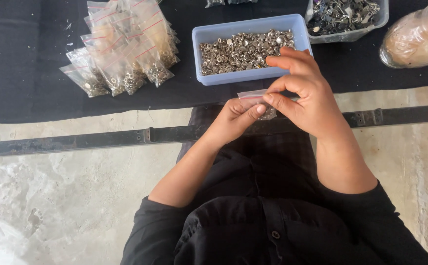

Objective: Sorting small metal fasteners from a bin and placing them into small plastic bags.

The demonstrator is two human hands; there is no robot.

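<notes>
A small clear zip bag [257, 99] with a red seal strip and a few metal snap buttons inside sits between both my hands, just in front of the table edge. My left hand [234, 120] grips it from below with thumb and fingers. My right hand [303, 93] pinches its top edge at the right. Directly behind my hands stands a pale blue plastic tray [249, 28] full of small silver snap buttons [243, 49].
A pile of filled zip bags [123, 49] lies at the left on the black cloth [22, 59]. A clear tub of dark metal parts [346, 14] and a plastic jar [416, 37] stand at the back right. A dark metal rail [76, 140] crosses the concrete floor below.
</notes>
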